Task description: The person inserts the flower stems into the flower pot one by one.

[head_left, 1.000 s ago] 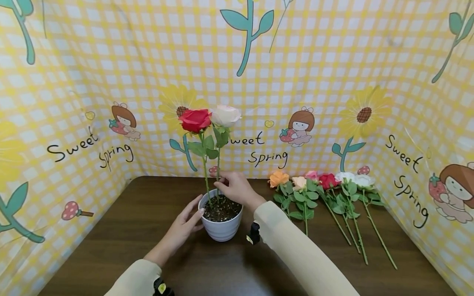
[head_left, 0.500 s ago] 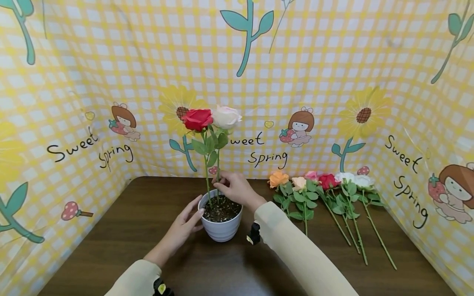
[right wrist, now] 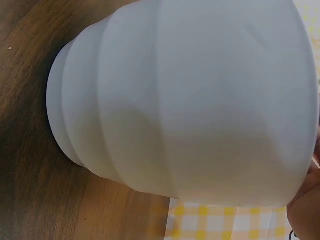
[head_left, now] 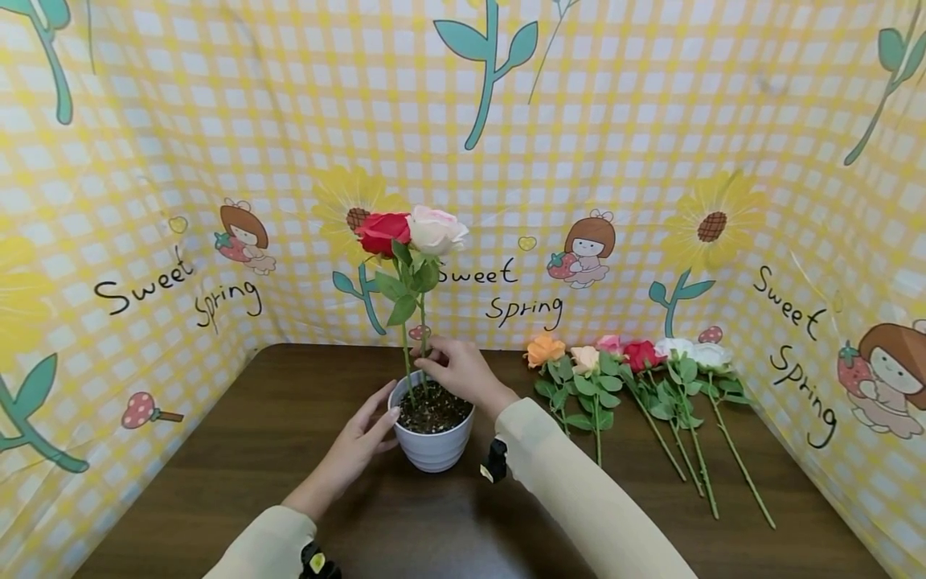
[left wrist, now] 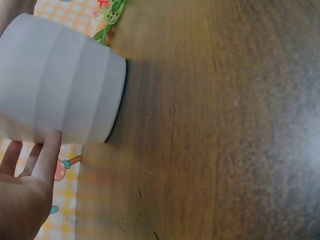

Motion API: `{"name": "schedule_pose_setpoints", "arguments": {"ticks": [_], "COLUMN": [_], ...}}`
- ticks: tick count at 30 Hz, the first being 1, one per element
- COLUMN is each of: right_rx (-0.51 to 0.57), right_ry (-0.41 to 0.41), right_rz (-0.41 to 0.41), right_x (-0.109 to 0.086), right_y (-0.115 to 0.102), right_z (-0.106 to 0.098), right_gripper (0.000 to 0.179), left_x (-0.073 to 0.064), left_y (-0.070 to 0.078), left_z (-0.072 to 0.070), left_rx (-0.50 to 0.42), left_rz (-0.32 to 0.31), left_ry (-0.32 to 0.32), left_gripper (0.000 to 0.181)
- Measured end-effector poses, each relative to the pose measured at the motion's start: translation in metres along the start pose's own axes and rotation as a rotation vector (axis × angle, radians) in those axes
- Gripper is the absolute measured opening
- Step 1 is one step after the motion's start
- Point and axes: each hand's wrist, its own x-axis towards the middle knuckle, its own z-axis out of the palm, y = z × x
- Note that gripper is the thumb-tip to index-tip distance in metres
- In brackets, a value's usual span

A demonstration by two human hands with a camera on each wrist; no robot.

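Observation:
A white ribbed flowerpot [head_left: 434, 450] filled with dark soil [head_left: 436, 412] stands upright on the table. My left hand [head_left: 356, 450] rests against its left side, thumb at the rim; in the left wrist view the fingers [left wrist: 49, 157] are fairly straight against the wall. Over the back of the pot, my right hand [head_left: 463, 370] pinches the lower stem of a pale pink rose [head_left: 436, 232]. Beside it a red rose [head_left: 385, 233] rises from the soil, leaves overlapping. The right wrist view is mostly filled by the pot [right wrist: 200, 100], hiding most of the right hand.
On the right side of the brown table [head_left: 217, 466] lie several loose roses, among them an orange rose [head_left: 544, 351], a peach rose [head_left: 585, 359], a red rose [head_left: 642, 355] and a white rose [head_left: 711, 355]. A yellow checked cloth [head_left: 463, 177] encloses the back and sides.
The pale pink rose's bloom has turned and shifted slightly left, now overlapping the red bloom, which moved slightly right. Leaves between them have shifted. Both hands keep nearly the same place.

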Motion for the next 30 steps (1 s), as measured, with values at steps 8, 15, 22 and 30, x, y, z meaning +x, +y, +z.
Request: {"name": "schedule_pose_setpoints", "arguments": {"ticks": [8,15,22,30], "right_rx": [-0.028,-0.016,-0.003,0.007], "right_ry": [0.006,0.001,-0.019,-0.029], "right_rz": [-0.001,-0.018,0.001,0.042], "right_x": [-0.003,-0.003,-0.005,-0.008], "right_y": [0.0,0.002,0.003,0.004], "right_z": [-0.002,-0.002,-0.004,-0.011], "right_gripper": [0.009,0.014,0.015,0.028], "left_x": [0.001,0.001,0.0,0.0], "left_y": [-0.003,-0.003,-0.002,0.0], "left_z": [0.0,0.0,0.0,0.001], "left_rx": [0.002,0.005,0.002,0.005], "left_rz": [-0.014,-0.014,-0.025,-0.022], "left_ry": [-0.006,0.003,0.005,0.004], "left_gripper": [0.056,0.055,0.056,0.056]}}
